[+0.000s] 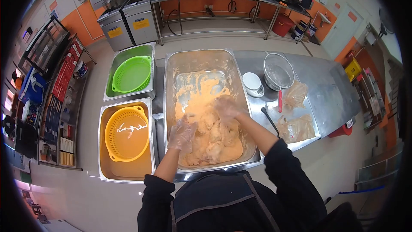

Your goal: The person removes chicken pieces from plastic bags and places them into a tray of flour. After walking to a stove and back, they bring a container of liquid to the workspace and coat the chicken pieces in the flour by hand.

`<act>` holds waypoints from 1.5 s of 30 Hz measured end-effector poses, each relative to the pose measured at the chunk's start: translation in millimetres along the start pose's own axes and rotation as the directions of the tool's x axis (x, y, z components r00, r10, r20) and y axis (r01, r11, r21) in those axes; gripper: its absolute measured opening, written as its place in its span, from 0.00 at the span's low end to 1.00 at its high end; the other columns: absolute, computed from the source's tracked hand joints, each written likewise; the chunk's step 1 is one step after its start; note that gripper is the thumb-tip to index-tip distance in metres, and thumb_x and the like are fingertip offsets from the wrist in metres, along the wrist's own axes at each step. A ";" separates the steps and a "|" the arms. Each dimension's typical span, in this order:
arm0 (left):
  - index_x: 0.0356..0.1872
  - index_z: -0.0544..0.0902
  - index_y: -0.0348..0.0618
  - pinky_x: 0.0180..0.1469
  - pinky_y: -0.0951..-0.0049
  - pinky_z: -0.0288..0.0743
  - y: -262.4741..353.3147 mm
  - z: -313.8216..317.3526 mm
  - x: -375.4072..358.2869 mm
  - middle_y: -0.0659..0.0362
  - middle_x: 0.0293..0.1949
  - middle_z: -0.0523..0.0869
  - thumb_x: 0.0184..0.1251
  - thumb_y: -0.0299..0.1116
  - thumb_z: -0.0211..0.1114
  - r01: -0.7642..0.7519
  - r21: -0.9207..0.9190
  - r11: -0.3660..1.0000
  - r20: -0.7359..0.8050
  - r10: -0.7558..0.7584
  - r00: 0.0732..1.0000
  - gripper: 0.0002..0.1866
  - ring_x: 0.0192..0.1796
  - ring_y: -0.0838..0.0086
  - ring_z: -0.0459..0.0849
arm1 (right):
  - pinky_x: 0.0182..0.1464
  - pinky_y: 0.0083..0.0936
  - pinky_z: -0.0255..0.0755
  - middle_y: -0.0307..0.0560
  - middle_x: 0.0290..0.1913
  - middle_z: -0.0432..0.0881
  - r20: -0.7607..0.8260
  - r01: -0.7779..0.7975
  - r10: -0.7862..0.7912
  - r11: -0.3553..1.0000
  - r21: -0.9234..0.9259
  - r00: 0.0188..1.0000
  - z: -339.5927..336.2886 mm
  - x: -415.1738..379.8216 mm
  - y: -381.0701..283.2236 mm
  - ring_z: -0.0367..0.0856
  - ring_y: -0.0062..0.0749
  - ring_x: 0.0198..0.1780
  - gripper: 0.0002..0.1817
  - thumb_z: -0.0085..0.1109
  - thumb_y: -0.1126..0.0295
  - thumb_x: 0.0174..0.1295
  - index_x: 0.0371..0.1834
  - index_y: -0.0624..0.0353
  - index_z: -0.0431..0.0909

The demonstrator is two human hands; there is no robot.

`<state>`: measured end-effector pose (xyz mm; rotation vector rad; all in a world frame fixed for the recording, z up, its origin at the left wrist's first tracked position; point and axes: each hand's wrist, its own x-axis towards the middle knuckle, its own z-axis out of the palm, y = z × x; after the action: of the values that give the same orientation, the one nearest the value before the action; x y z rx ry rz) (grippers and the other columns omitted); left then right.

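Both my hands wear clear plastic gloves and are inside a deep steel pan [170,73] of orange-tan flour [195,96]. My left hand [182,134] is at the pan's left side, fingers apart, beside a heap of flour-coated pieces that look like chicken [213,135]. Over the far side of that heap is my right hand [227,106], dusted with flour and smeared by motion. Its fingers are too blurred to show whether they grip a piece.
Left of the pan, a green basket [116,74] and a yellow basket [110,134] sit in steel pans, the yellow one in orange-tinted liquid. On the right are a white-lidded container [252,80], a red-handled strainer [280,101], plastic bags [296,129] and a black-handled utensil [269,119].
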<state>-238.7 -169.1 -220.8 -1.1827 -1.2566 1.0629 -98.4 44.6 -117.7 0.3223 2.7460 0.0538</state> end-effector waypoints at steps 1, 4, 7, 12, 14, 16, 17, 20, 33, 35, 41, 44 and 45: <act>0.52 0.74 0.42 0.54 0.60 0.73 -6.5 -0.6 2.8 0.45 0.47 0.81 0.62 0.39 0.57 0.157 -0.421 0.893 0.168 -0.094 0.981 0.19 0.50 0.52 0.79 | 0.44 0.37 0.73 0.57 0.40 0.81 -0.113 -0.070 0.111 0.946 0.317 0.987 6.7 1.7 -2.6 0.80 0.42 0.39 0.20 0.51 0.56 0.61 0.36 0.65 0.79; 0.44 0.78 0.40 0.49 0.55 0.75 -29.6 0.9 9.3 0.43 0.42 0.81 0.63 0.40 0.56 0.535 -0.844 -0.026 0.534 0.027 0.845 0.15 0.45 0.48 0.81 | 0.43 0.35 0.71 0.57 0.35 0.80 -0.113 -0.107 0.350 0.551 0.828 0.930 28.6 15.3 -16.4 0.78 0.40 0.38 0.25 0.52 0.50 0.62 0.37 0.67 0.79; 0.41 0.80 0.41 0.45 0.54 0.77 -46.6 3.5 10.0 0.43 0.40 0.81 0.61 0.38 0.57 0.411 -0.901 -0.141 0.407 0.060 0.912 0.13 0.44 0.48 0.81 | 0.44 0.33 0.69 0.56 0.36 0.80 0.025 -0.110 0.158 0.559 0.822 0.987 34.2 37.6 -33.0 0.76 0.37 0.38 0.28 0.52 0.47 0.62 0.41 0.68 0.78; 0.50 0.79 0.43 0.51 0.57 0.75 -88.8 -21.7 8.4 0.41 0.47 0.78 0.66 0.44 0.49 0.419 -0.904 -0.083 0.382 0.278 0.881 0.20 0.53 0.51 0.78 | 0.46 0.31 0.68 0.52 0.38 0.80 -0.005 0.258 -0.464 0.485 0.836 0.886 48.7 11.2 -18.9 0.74 0.33 0.38 0.23 0.47 0.54 0.66 0.47 0.66 0.76; 0.55 0.76 0.43 0.56 0.57 0.71 -99.4 -27.9 12.5 0.40 0.53 0.76 0.68 0.50 0.43 0.557 -0.820 -0.133 0.461 0.424 0.779 0.26 0.58 0.51 0.75 | 0.46 0.32 0.69 0.49 0.36 0.80 -0.004 0.245 -0.405 0.544 0.803 0.914 8.9 -39.2 -27.2 0.76 0.37 0.36 0.21 0.49 0.55 0.65 0.40 0.65 0.78; 0.62 0.72 0.43 0.61 0.58 0.67 -106.9 -31.3 21.1 0.41 0.59 0.73 0.70 0.56 0.36 0.769 -0.598 -0.227 0.563 0.564 0.604 0.32 0.63 0.52 0.72 | 0.48 0.33 0.69 0.49 0.38 0.81 -0.004 0.234 -0.306 0.718 0.655 0.952 -15.5 -72.3 -30.4 0.78 0.40 0.38 0.19 0.49 0.56 0.65 0.38 0.65 0.79; 0.63 0.70 0.43 0.63 0.59 0.65 -91.3 -26.9 22.0 0.41 0.60 0.72 0.70 0.58 0.33 0.706 -0.677 -0.209 0.472 0.613 0.634 0.34 0.64 0.53 0.70 | 0.50 0.33 0.69 0.51 0.41 0.81 -0.019 0.212 -0.235 0.834 0.509 0.972 -17.0 -80.7 -30.7 0.78 0.41 0.42 0.20 0.49 0.57 0.66 0.41 0.65 0.78; 0.67 0.64 0.41 0.65 0.60 0.61 -59.7 -18.6 24.3 0.43 0.63 0.70 0.68 0.63 0.32 0.659 -0.706 -0.260 0.270 0.761 0.590 0.39 0.66 0.55 0.68 | 0.52 0.34 0.68 0.53 0.50 0.79 0.068 -0.091 0.061 0.680 0.727 0.996 -16.2 -97.8 -35.8 0.77 0.38 0.47 0.19 0.48 0.60 0.67 0.53 0.63 0.74; 0.55 0.78 0.46 0.45 0.62 0.74 20.3 -31.7 23.6 0.51 0.39 0.83 0.68 0.49 0.55 0.509 0.090 -0.856 0.363 0.504 0.784 0.22 0.41 0.65 0.81 | 0.66 0.32 0.60 0.60 0.64 0.67 0.130 -0.167 0.466 0.038 0.985 0.875 54.5 -53.5 -81.1 0.68 0.44 0.64 0.45 0.54 0.63 0.65 0.73 0.66 0.31; 0.55 0.78 0.46 0.45 0.62 0.74 0.3 -32.6 25.8 0.53 0.39 0.83 0.68 0.46 0.58 0.395 0.288 -0.873 0.339 0.478 0.810 0.20 0.41 0.66 0.81 | 0.68 0.29 0.57 0.56 0.66 0.65 -0.100 0.039 0.361 0.173 0.984 0.927 40.2 -68.5 -67.1 0.65 0.43 0.66 0.38 0.53 0.55 0.62 0.68 0.66 0.51; 0.53 0.78 0.46 0.42 0.66 0.75 -29.6 -2.5 5.1 0.56 0.39 0.84 0.64 0.38 0.58 -0.053 -0.739 -0.671 0.252 -0.349 0.902 0.17 0.39 0.66 0.82 | 0.71 0.29 0.51 0.51 0.71 0.61 -0.092 0.046 0.030 0.692 0.721 0.995 -29.2 -100.9 -33.6 0.59 0.40 0.71 0.28 0.48 0.49 0.64 0.61 0.55 0.72; 0.50 0.79 0.47 0.45 0.64 0.75 -33.2 -7.0 0.1 0.57 0.38 0.85 0.62 0.33 0.56 0.413 -0.375 -0.830 0.497 0.196 0.845 0.15 0.41 0.62 0.83 | 0.71 0.29 0.51 0.47 0.70 0.62 0.025 -0.146 0.172 0.740 0.656 0.985 -40.9 -83.4 -26.2 0.61 0.38 0.70 0.28 0.45 0.46 0.65 0.62 0.51 0.72; 0.49 0.80 0.48 0.46 0.62 0.75 -86.6 -18.5 0.6 0.56 0.38 0.85 0.61 0.33 0.55 0.459 -0.626 -0.631 0.425 0.218 0.879 0.15 0.41 0.61 0.83 | 0.71 0.28 0.51 0.46 0.70 0.63 0.033 -0.226 0.267 0.735 0.640 0.963 -41.5 -71.5 -24.5 0.62 0.38 0.69 0.29 0.44 0.45 0.65 0.62 0.51 0.71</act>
<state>-224.6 -179.3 -134.1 -1.8893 -2.9670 -1.0893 -54.5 4.6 -55.4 0.8817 2.6703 -0.8406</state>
